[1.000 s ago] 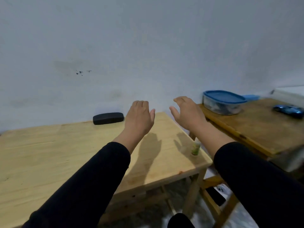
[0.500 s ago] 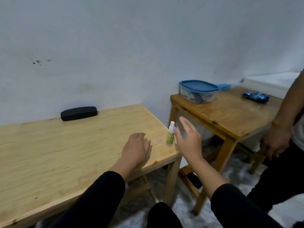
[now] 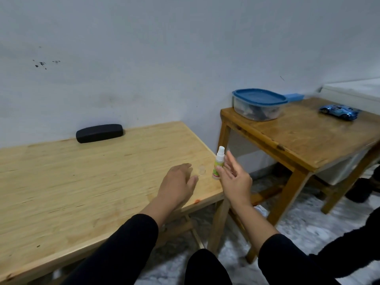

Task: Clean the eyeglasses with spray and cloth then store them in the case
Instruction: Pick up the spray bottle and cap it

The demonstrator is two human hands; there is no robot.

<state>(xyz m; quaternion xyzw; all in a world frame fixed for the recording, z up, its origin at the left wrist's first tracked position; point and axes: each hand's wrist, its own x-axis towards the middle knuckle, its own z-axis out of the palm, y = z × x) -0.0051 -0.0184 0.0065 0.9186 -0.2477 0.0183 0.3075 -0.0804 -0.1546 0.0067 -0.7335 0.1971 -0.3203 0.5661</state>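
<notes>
Since prev. frame, right hand [image 3: 234, 177] has closed in on spray bottle [image 3: 218, 164]; fingers straight, spread, just beside it, thumb at label, not yet gripping. Left hand [image 3: 177, 185] rests on table [image 3: 82, 182], fingers relaxed, nothing held. Bottle upright near table's right edge. Case [image 3: 99, 133] by wall, lid down. Eyeglasses, cloth not visible. Bottle judged light, tippy, smooth plastic; take round the labelled body.
</notes>
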